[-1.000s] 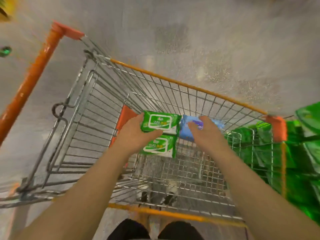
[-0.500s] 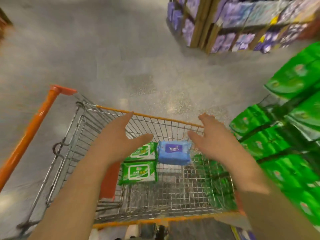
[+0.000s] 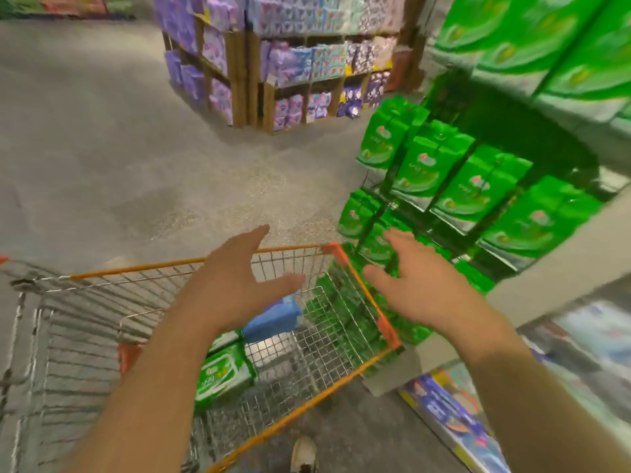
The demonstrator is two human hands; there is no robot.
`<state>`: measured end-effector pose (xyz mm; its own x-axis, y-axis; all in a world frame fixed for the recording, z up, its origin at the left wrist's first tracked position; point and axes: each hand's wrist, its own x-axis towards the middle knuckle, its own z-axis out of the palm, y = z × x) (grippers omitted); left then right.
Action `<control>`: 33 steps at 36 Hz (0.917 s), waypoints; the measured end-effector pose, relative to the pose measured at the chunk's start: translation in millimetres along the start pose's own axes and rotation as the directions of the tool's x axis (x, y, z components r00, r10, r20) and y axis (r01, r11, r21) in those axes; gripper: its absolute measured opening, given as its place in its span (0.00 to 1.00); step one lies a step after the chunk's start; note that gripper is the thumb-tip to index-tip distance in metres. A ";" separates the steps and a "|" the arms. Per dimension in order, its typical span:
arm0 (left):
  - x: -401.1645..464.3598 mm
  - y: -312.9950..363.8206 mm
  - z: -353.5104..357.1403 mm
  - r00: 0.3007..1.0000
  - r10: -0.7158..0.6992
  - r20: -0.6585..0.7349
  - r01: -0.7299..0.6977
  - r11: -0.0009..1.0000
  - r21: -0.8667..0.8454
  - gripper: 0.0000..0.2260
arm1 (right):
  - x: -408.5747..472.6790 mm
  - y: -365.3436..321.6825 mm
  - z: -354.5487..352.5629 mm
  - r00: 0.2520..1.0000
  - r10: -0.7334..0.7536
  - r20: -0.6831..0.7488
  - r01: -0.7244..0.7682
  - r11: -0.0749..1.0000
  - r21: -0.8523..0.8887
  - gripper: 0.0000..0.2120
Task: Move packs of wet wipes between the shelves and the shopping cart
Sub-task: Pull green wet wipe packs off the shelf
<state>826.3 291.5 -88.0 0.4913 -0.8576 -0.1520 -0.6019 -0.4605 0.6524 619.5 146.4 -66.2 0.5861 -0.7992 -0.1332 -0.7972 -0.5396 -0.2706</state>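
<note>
Two bare hands hang above a wire cart (image 3: 362, 291) in a store aisle, both spread and holding nothing. The left hand (image 3: 235, 285) is raised over the basket, fingers straight and pointing toward the cart's far rim, thumb stretched out to the right; it touches no pack. The right hand (image 3: 415, 288) is held over the cart's right-hand orange edge, fingers fanned toward the shelf (image 3: 546, 278) of green packs (image 3: 474, 189) just beside the cart, thumb pointing left toward the other hand; it, too, grips nothing.

In the basket, a blue pack (image 3: 273, 319) lies against the wire floor, partly hidden by the left wrist. Just nearer the camera lies a green pack (image 3: 222, 375) with a white label, and the edge of another green one (image 3: 225, 339) shows between it and the blue pack.

The shelf to the right carries rows of upright green packs, blurred by camera motion. A stand (image 3: 290, 63) of purple packages sits well apart across the grey floor (image 3: 102, 148). A shoe (image 3: 304, 455) shows at the bottom edge, beside the cart's near corner.
</note>
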 end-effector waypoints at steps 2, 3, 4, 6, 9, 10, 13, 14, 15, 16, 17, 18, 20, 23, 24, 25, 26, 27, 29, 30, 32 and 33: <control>-0.6 15.8 7.9 0.998 0.056 0.042 -0.056 0.998 -0.008 0.44 | -19.4 14.7 -8.5 0.998 0.052 -0.022 -0.052 0.999 -0.011 0.37; -0.9 23.5 12.5 0.994 0.088 0.063 -0.088 0.996 -0.015 0.44 | -29.8 22.0 -13.1 0.996 0.083 -0.034 -0.084 0.996 -0.011 0.37; -1.1 32.4 17.5 0.989 0.124 0.084 -0.123 0.992 -0.018 0.44 | -40.6 29.9 -17.9 0.992 0.115 -0.047 -0.116 0.993 -0.009 0.37; -2.2 50.4 28.1 0.974 0.191 0.122 -0.190 0.982 -0.016 0.44 | -61.9 45.8 -26.9 0.984 0.170 -0.061 -0.170 0.985 0.000 0.37; -8.4 82.2 44.6 0.944 0.285 0.168 -0.285 0.958 -0.028 0.43 | -94.1 71.4 -37.6 0.965 0.237 -0.107 -0.237 0.971 0.014 0.37; -11.1 95.8 52.7 0.926 0.325 0.190 -0.327 0.945 -0.025 0.43 | -108.1 82.4 -42.3 0.954 0.270 -0.130 -0.269 0.963 0.028 0.37; -15.2 119.1 69.8 0.896 0.390 0.212 -0.394 0.919 -0.025 0.44 | -134.4 101.4 -50.7 0.928 0.335 -0.164 -0.331 0.942 0.052 0.36; -17.9 131.1 78.7 0.884 0.412 0.221 -0.416 0.909 -0.027 0.44 | -146.4 111.0 -55.0 0.916 0.359 -0.180 -0.351 0.934 0.072 0.35; -20.7 143.0 87.6 0.871 0.435 0.228 -0.442 0.897 -0.023 0.45 | -157.8 120.2 -59.1 0.905 0.382 -0.188 -0.372 0.924 0.087 0.35; -24.2 156.0 96.3 0.856 0.461 0.235 -0.472 0.882 -0.013 0.45 | -169.4 129.4 -62.6 0.893 0.407 -0.195 -0.394 0.913 0.104 0.34; -28.6 169.4 105.3 0.838 0.489 0.241 -0.504 0.864 -0.001 0.45 | -181.7 137.9 -66.3 0.877 0.441 -0.192 -0.426 0.897 0.117 0.33; -33.1 182.3 114.9 0.823 0.511 0.248 -0.529 0.848 0.009 0.44 | -194.2 146.8 -69.8 0.857 0.477 -0.193 -0.461 0.879 0.127 0.33; -43.8 208.4 133.3 0.793 0.547 0.271 -0.572 0.820 0.019 0.42 | -218.1 166.6 -75.3 0.819 0.537 -0.202 -0.518 0.844 0.140 0.33; -60.9 245.4 164.0 0.746 0.592 0.306 -0.628 0.778 0.026 0.42 | -255.1 200.7 -81.1 0.782 0.589 -0.203 -0.561 0.808 0.182 0.34; -67.3 257.1 174.1 0.731 0.605 0.315 -0.642 0.766 0.021 0.43 | -267.4 213.2 -82.5 0.773 0.603 -0.198 -0.573 0.797 0.192 0.35; -73.6 268.3 184.7 0.720 0.613 0.324 -0.652 0.758 0.014 0.44 | -279.5 226.4 -83.2 0.762 0.618 -0.194 -0.586 0.785 0.199 0.36; -80.7 280.0 195.6 0.711 0.617 0.338 -0.659 0.752 0.015 0.44 | -292.2 239.1 -84.2 0.749 0.634 -0.194 -0.599 0.773 0.211 0.37; -89.1 292.1 206.2 0.698 0.626 0.349 -0.672 0.741 0.015 0.44 | -304.5 251.6 -85.0 0.732 0.655 -0.188 -0.617 0.754 0.226 0.37; -104.5 315.2 226.3 0.665 0.651 0.365 -0.702 0.712 0.009 0.43 | -326.7 275.2 -86.2 0.699 0.690 -0.187 -0.645 0.722 0.251 0.37; -112.7 326.4 235.3 0.653 0.660 0.371 -0.712 0.703 0.004 0.40 | -337.2 286.4 -86.6 0.685 0.705 -0.184 -0.657 0.707 0.260 0.37; -126.1 346.5 254.7 0.638 0.668 0.383 -0.722 0.692 -0.004 0.37 | -358.8 307.7 -87.7 0.666 0.724 -0.178 -0.673 0.687 0.274 0.37; -131.3 355.1 264.1 0.631 0.668 0.394 -0.725 0.689 -0.006 0.38 | -369.2 318.4 -87.7 0.659 0.731 -0.178 -0.679 0.680 0.278 0.37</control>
<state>381.8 180.1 -32.4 -0.3399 -0.9393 0.0468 -0.7667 0.3056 0.5646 136.6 246.4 -19.7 -0.2221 -0.9681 -0.1162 -0.8996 0.2494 -0.3584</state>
